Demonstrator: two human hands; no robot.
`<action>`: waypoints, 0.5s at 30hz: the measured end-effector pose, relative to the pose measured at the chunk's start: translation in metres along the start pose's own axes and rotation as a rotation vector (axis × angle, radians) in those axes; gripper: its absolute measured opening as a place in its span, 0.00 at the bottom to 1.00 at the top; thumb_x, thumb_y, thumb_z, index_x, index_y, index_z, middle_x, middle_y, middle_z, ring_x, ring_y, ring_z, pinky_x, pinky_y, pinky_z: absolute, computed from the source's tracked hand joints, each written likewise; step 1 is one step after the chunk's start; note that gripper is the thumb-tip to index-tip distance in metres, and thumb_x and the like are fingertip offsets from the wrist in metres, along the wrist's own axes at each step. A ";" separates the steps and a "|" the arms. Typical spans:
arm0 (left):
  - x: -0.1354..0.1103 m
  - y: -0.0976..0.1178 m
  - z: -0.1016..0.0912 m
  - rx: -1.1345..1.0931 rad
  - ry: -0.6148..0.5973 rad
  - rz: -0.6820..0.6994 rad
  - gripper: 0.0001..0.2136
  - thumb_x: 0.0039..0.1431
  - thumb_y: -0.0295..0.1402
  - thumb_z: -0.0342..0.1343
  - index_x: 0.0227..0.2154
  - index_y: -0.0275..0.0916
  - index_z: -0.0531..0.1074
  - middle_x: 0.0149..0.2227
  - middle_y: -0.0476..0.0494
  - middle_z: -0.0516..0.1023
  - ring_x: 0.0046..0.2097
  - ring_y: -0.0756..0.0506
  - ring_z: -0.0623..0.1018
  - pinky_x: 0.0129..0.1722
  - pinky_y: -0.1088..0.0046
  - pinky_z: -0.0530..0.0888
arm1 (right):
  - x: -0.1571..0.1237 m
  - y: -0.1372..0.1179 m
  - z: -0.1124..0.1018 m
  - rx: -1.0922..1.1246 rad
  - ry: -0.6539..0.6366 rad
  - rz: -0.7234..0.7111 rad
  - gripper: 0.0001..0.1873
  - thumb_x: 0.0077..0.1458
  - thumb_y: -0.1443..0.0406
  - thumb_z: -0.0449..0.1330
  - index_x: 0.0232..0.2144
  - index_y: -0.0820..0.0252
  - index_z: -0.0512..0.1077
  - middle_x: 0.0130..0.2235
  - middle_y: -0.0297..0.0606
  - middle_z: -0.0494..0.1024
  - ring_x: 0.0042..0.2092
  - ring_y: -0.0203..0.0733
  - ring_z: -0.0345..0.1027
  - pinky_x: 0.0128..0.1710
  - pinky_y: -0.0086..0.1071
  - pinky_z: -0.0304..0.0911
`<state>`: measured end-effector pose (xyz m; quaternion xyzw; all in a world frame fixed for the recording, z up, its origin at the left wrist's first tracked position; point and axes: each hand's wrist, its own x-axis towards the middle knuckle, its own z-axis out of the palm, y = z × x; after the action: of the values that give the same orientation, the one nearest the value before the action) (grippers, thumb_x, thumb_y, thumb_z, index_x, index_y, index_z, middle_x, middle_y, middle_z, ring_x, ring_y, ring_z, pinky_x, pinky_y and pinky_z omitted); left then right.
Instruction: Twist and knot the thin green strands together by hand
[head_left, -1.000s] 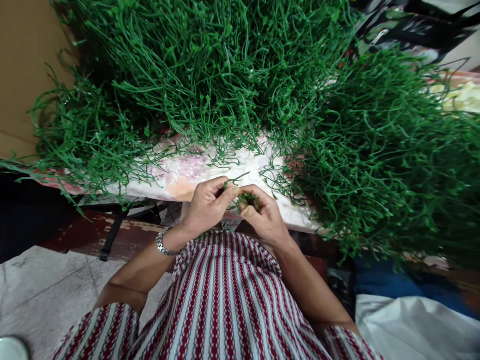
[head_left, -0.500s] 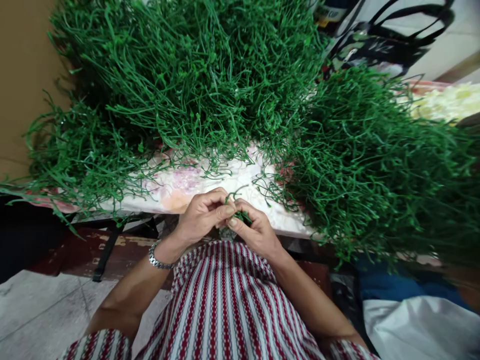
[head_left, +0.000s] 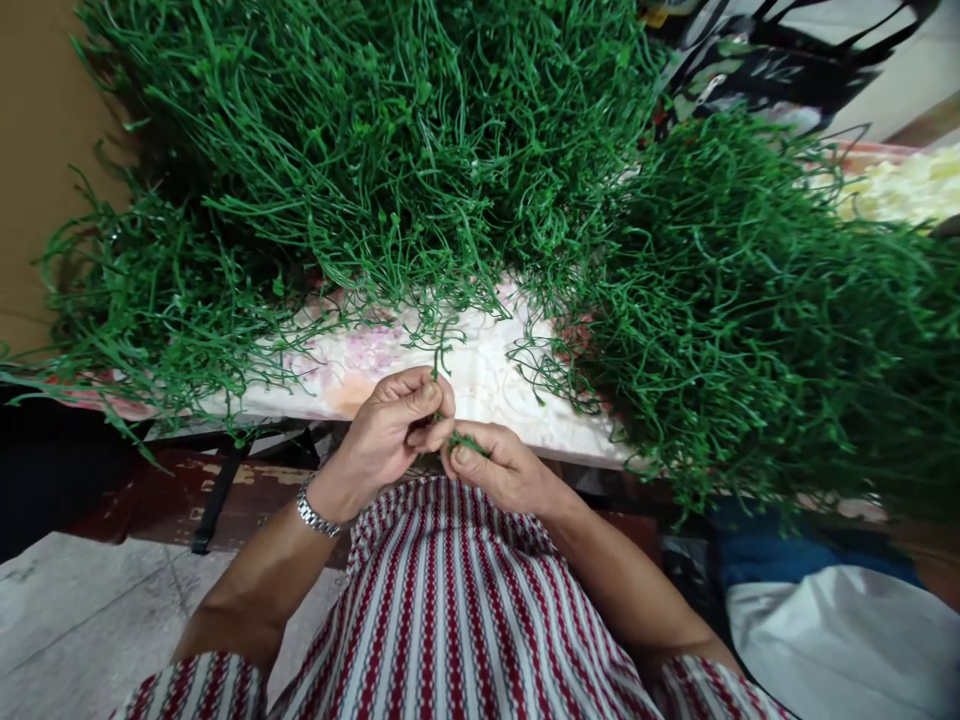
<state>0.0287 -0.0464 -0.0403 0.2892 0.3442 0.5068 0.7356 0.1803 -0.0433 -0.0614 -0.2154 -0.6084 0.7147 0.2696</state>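
Observation:
My left hand (head_left: pixel 390 430), with a metal watch (head_left: pixel 315 515) on the wrist, pinches a thin green stem (head_left: pixel 436 362) that rises from its fingertips. My right hand (head_left: pixel 499 465) is closed on a small green sprig (head_left: pixel 466 442), thumb against forefinger. Both hands meet at the near edge of a table covered with a floral cloth (head_left: pixel 495 385). A large heap of green stems (head_left: pixel 375 150) fills the table ahead, and a second heap (head_left: pixel 750 300) lies at the right.
My striped red and white clothing (head_left: pixel 450 620) fills the lower middle. A dark wooden bench (head_left: pixel 187 490) stands under the table at the left, on grey floor (head_left: pixel 67 620). White and blue cloth (head_left: pixel 832 630) lies at lower right. Dark bags (head_left: pixel 757 70) sit at the far right.
The hands have drawn slightly lower and nearer to my body. The stem in the left hand now points straight up instead of leaning right, and less green shows in the right hand.

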 end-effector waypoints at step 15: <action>-0.010 0.043 -0.014 -0.017 0.159 0.142 0.08 0.55 0.31 0.54 0.22 0.35 0.67 0.14 0.53 0.57 0.16 0.56 0.56 0.15 0.81 0.57 | -0.076 -0.110 -0.068 -1.328 0.843 -0.401 0.06 0.56 0.65 0.54 0.32 0.58 0.71 0.29 0.36 0.73 0.29 0.33 0.64 0.28 0.30 0.57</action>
<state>-0.0079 -0.0414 -0.0132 0.2656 0.3757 0.5817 0.6708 0.2952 -0.0289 0.0337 -0.4684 -0.7800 0.0016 0.4149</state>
